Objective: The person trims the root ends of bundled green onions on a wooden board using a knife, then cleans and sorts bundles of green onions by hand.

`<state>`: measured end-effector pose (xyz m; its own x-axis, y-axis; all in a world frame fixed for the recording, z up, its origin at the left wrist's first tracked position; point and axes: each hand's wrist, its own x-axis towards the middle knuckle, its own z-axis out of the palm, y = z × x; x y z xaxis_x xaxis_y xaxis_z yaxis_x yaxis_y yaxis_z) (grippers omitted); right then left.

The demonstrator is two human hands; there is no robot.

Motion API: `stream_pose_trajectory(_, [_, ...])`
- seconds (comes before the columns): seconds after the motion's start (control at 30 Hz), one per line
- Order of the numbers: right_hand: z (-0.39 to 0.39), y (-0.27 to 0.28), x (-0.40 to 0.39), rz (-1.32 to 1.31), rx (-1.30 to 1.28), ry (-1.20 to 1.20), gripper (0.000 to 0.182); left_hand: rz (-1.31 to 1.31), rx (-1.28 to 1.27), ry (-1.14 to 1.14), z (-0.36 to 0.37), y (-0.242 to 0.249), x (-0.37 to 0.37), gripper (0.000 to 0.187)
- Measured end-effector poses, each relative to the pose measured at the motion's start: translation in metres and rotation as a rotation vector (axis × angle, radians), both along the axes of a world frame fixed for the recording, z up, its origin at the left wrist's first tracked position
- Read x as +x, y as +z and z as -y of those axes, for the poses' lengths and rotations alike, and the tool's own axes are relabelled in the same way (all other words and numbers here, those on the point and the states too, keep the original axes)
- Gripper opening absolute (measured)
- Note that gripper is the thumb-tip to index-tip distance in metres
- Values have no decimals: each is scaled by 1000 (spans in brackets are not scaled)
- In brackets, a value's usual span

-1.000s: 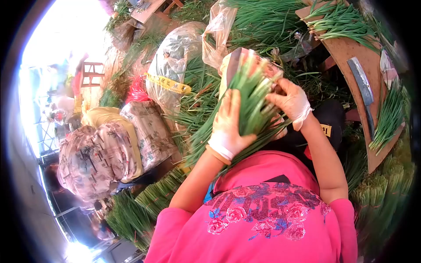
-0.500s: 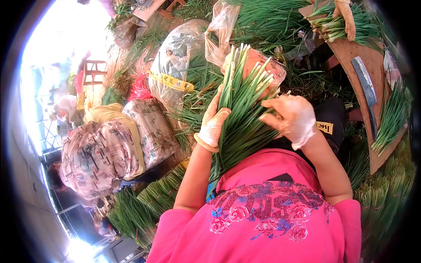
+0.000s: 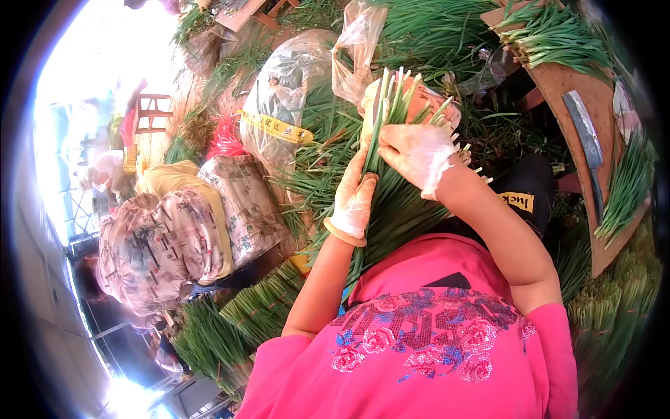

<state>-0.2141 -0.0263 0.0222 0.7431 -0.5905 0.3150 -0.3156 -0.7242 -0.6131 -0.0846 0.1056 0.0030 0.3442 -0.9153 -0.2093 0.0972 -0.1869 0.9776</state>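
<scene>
A bunch of long green stalks (image 3: 401, 199) with pale cut ends lies across my lap, its ends pointing up and away. My left hand (image 3: 354, 199), in a thin whitish glove with a band at the wrist, is wrapped round the bunch's left side. Over the upper part of the same bunch, just below the pale ends, lies my right hand (image 3: 417, 155), also gloved. Its fingers are bent and pressed on stalks at the left edge.
A knife (image 3: 585, 133) lies on a curved brown board (image 3: 558, 87) at the right, with stalks at both ends. Clear plastic bags (image 3: 279, 91) and loose stalks are ahead. At the left a person in a patterned top (image 3: 164, 241) bends over. Tied bundles (image 3: 607, 314) stand at the lower right.
My right hand has moved left, from beside the bunch onto its upper part, and its fingers have closed. The other person's gloved hand at the top right has left the view.
</scene>
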Motion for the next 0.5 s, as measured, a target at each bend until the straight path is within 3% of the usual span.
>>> stream_pose_trajectory(0.1, [-6,59,-24,214,992,163,17,-138,-30,27,3,2,4,57])
stream_pose_trajectory(0.17, [0,86,-53,314,1195,108,16,-252,-86,69,5,-3,6,56])
stream_pose_trajectory(0.3, [7,69,-83,218,1037,-148,14,-265,-31,62,6,-4,9,55])
stream_pose_trajectory(0.37, [-6,52,-93,83,906,-135,14,-250,-3,64,5,-5,9,55])
stream_pose_trajectory(0.43, [-21,43,-90,-61,363,-75,21,-220,46,74,4,-2,8,55])
stream_pose_trajectory(0.5, [-38,34,-79,-261,217,-39,30,-185,31,42,4,-7,7,59])
